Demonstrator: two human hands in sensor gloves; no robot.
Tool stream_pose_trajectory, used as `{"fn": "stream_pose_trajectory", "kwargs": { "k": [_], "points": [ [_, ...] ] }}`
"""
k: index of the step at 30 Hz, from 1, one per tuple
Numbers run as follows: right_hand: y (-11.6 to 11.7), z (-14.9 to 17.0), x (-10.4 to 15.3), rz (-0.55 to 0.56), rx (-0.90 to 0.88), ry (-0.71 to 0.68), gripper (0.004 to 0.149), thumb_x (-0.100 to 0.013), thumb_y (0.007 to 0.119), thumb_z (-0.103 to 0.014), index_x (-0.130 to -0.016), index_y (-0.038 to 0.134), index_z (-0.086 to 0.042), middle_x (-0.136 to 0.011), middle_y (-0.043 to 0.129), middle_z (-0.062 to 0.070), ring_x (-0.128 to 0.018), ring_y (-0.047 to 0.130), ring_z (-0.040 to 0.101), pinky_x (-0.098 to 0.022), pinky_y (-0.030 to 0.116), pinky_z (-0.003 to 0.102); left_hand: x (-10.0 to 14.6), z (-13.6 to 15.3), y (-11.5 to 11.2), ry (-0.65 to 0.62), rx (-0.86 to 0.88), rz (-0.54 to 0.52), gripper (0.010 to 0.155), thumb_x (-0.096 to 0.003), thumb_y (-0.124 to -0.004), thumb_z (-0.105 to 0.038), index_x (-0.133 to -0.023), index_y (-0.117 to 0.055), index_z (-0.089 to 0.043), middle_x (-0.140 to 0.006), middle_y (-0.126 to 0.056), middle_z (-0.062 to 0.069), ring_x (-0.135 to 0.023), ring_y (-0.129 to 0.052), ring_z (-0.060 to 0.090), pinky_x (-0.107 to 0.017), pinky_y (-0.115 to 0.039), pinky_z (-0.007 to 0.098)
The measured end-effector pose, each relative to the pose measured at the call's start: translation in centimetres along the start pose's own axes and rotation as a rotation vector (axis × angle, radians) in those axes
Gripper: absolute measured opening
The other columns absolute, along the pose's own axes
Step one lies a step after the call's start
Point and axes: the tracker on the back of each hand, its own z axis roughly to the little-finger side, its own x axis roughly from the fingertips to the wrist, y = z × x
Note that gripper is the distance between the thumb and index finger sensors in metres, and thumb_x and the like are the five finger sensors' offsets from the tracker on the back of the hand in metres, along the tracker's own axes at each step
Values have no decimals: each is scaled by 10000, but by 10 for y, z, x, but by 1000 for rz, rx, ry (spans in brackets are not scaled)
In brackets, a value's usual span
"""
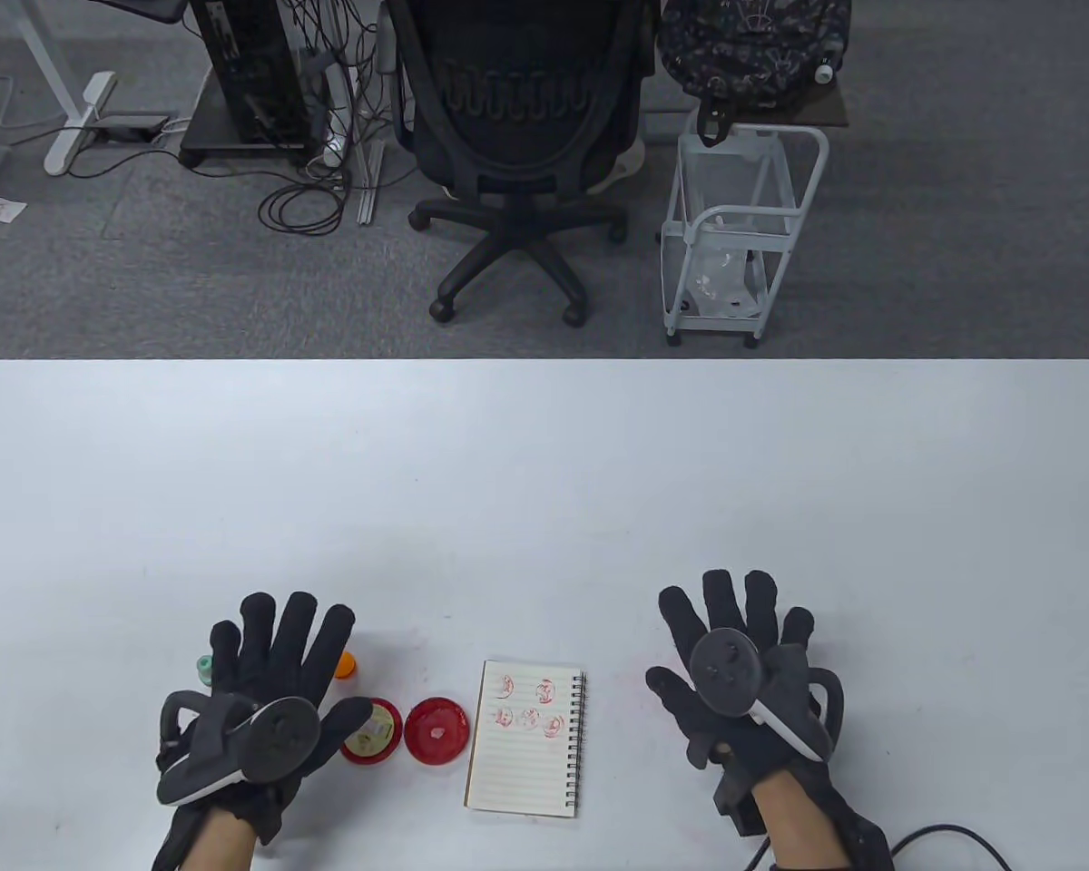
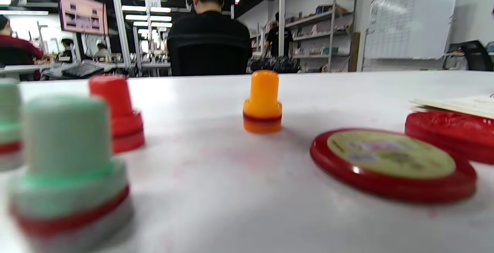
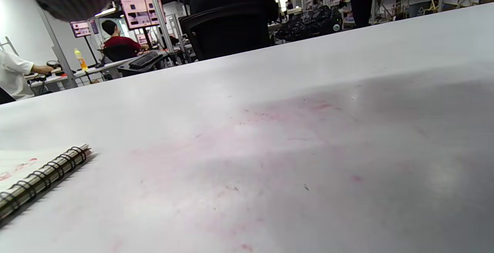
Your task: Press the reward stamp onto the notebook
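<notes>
Fingers [image 1: 281, 635] of left hand [image 1: 263, 699] spread, seemingly above orange stamp [image 2: 262, 102].

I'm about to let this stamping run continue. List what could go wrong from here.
1. The left hand hides most of the stamps; its fingers could knock over the green stamp or the orange stamp.
2. The notebook page already carries red prints, so a new print may overlap one.
3. The open ink pad lies beside the notebook and could smear it.
</notes>
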Motion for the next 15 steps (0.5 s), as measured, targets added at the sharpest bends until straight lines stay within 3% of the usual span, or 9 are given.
{"fn": "stream_pose_trajectory", "kwargs": {
  "k": [3,10,15],
  "points": [
    [2,-1,1,-18,55,7,799,-410,639,-646,-1042,194,-444,-1137,1,-42,-1024,-120,391,-674,31,744,-1,-1,-2,3,-2,32,896,-561,-487,-713,-1226,-108,-249,-1260,-45,213,-1038,-6,668,-690,-137,847],
    [4,0,-6,-64,71,34,799,-408,625,-652,-1028,162,-452,-1122,-30,-61,-1009,-154,364,-673,13,732,1,-6,9,-22,-72,-96,878,-558,-518,-698,-1232,-189,-242,-1267,-139,210,-1055,-80,660,-702,-187,839],
    [7,-2,-8,-86,78,27,794,-414,622,-648,-1026,155,-453,-1123,-31,-55,-1007,-152,375,-675,18,732,2,-6,9,-9,-80,-98,869,-561,-532,-688,-1232,-213,-237,-1266,-166,212,-1055,-106,663,-704,-198,835]
  ]
}}
